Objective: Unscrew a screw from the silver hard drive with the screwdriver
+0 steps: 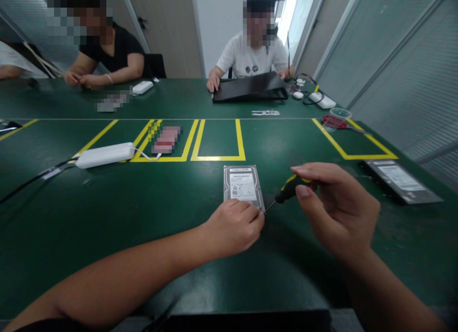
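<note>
In the middle of the green table lies a hard drive [244, 181], label side up. My left hand [238, 225] is closed over its near edge, and the fingers hide that end. My right hand [338, 208] grips a screwdriver [288, 190] with a black and yellow handle, fingertips and thumb around the handle. The thin shaft slants down to the left. Its tip meets the drive's near right corner, close to my left fingers. Whether a screw sits under the tip is too small to tell.
A second drive-like metal unit [402, 181] lies at the right. Yellow tape [218, 158] marks boxes on the table. A white power strip [105, 155] with cables and a blurred phone [166, 140] are to the left. Across the table, one person holds a black panel [250, 88]; another person [107, 55] sits left.
</note>
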Motion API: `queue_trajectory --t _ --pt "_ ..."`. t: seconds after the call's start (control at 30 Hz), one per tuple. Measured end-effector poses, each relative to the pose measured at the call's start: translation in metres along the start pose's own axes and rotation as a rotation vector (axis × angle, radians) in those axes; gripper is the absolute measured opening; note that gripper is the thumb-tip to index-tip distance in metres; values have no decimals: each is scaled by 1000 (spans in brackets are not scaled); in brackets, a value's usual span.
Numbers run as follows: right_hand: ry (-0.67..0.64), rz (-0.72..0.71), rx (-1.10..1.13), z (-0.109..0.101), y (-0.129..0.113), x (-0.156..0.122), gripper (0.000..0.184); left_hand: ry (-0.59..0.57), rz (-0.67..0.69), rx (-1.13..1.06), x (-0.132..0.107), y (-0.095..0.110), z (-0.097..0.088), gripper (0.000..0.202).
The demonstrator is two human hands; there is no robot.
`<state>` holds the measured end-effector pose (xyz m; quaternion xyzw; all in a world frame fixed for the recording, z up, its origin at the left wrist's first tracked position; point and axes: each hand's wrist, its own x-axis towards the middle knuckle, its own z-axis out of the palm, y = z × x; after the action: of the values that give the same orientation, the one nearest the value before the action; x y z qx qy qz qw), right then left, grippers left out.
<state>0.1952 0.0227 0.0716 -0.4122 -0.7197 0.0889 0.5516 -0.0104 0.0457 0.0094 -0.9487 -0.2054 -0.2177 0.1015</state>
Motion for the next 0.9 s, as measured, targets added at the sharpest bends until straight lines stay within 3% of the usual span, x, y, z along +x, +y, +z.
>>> queue_trajectory --t 0.37,0.63,0.9 --pt "31 24 -1 3 -2 -2 39 -9 0 -16 0 -1 1 19" --pt "60 -21 -19 4 1 0 31 -12 -5 -9 -1 -1 2 19" --pt "-17 2 25 2 -1 -2 34 -3 -11 -30 -1 -1 2 19"
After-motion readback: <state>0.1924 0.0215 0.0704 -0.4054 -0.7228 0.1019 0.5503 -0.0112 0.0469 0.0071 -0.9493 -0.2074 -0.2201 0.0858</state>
